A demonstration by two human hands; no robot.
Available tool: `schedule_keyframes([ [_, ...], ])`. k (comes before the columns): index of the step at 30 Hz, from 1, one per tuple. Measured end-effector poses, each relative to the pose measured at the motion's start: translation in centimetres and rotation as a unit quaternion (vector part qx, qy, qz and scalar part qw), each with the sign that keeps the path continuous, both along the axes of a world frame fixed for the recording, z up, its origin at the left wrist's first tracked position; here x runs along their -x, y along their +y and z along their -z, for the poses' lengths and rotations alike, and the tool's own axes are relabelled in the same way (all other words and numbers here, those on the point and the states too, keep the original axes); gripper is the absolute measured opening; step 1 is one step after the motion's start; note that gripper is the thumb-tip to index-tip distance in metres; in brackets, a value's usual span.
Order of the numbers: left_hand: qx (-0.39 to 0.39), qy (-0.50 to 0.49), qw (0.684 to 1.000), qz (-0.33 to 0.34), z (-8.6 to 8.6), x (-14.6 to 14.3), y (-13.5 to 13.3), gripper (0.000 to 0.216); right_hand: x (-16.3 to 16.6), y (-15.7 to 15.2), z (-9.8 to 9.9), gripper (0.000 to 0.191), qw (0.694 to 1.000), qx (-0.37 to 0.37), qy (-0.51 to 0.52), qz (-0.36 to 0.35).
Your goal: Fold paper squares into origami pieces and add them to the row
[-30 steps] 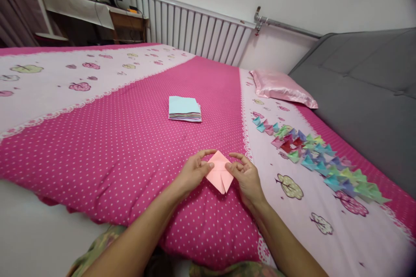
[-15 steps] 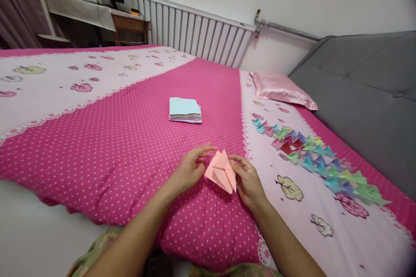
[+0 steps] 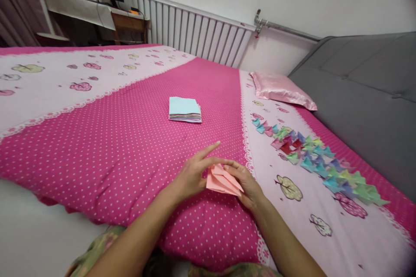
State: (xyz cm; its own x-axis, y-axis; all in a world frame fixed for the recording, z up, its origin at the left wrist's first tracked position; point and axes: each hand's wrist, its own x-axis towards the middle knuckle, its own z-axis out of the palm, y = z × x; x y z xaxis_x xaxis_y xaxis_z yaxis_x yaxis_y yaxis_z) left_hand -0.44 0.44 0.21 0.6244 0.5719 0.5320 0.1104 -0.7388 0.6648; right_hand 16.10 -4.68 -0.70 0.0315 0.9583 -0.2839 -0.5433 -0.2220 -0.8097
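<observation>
A folded piece of pink origami paper (image 3: 223,182) is held just above the bedspread, low in the middle of the head view. My right hand (image 3: 247,184) grips its right side, thumb and fingers closed on the edge. On the other side my left hand (image 3: 195,173) has its middle finger laid across the paper's top and its thumb behind the left edge, while the index finger points up and away. Beyond the hands lies a stack of square paper sheets (image 3: 184,109), pale blue on top.
Rows of small folded paper boats (image 3: 320,164) in several colours stand on the right of the bedspread (image 3: 130,138). Behind them are a pink pillow (image 3: 281,88) and a grey headboard (image 3: 364,82). A radiator (image 3: 195,28) lines the wall; a desk (image 3: 78,8) with a monitor is far left.
The pink paper has tilted and turned, its peak now lower. My left hand has moved in onto the paper's top edge, and the right fingers have shifted left over it.
</observation>
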Motion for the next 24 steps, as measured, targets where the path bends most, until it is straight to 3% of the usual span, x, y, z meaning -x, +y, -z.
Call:
schedule_keyframes([
  [2,0.013,-0.014,1.0,0.013,0.0,0.0,0.0,0.022,0.1,0.0,0.1,0.025,1.0,-0.001,-0.012,0.002],
  [5,0.07,-0.021,0.997,0.01,0.1,0.1,0.0,0.019,0.0,0.0,0.2,0.024,1.0,-0.012,-0.025,0.005],
  [9,0.204,-0.03,0.978,-0.018,-0.3,0.0,-0.2,0.022,-0.1,-0.1,0.5,0.021,0.996,-0.043,-0.076,-0.011],
  [12,0.317,-0.073,0.944,-0.053,-0.7,-0.3,-0.2,0.02,-0.1,-0.2,0.5,0.028,0.985,-0.088,-0.141,0.034],
  [15,0.438,-0.13,0.888,-0.054,-0.6,-0.6,-0.2,0.023,-0.1,-0.3,0.3,0.025,0.95,-0.144,-0.253,0.115],
  [18,0.526,-0.172,0.833,-0.011,-0.4,-0.7,-0.4,0.028,0.0,-0.5,0.0,0.027,0.897,-0.202,-0.354,0.17],
  [21,0.577,-0.178,0.797,0.012,-0.6,-0.9,-0.8,0.033,0.1,-0.7,-0.3,0.035,0.857,-0.236,-0.426,0.172],
  [24,0.595,-0.178,0.783,0.02,-0.9,-1.0,-1.1,0.029,0.2,-0.8,-0.4,0.04,0.841,-0.235,-0.462,0.155],
])
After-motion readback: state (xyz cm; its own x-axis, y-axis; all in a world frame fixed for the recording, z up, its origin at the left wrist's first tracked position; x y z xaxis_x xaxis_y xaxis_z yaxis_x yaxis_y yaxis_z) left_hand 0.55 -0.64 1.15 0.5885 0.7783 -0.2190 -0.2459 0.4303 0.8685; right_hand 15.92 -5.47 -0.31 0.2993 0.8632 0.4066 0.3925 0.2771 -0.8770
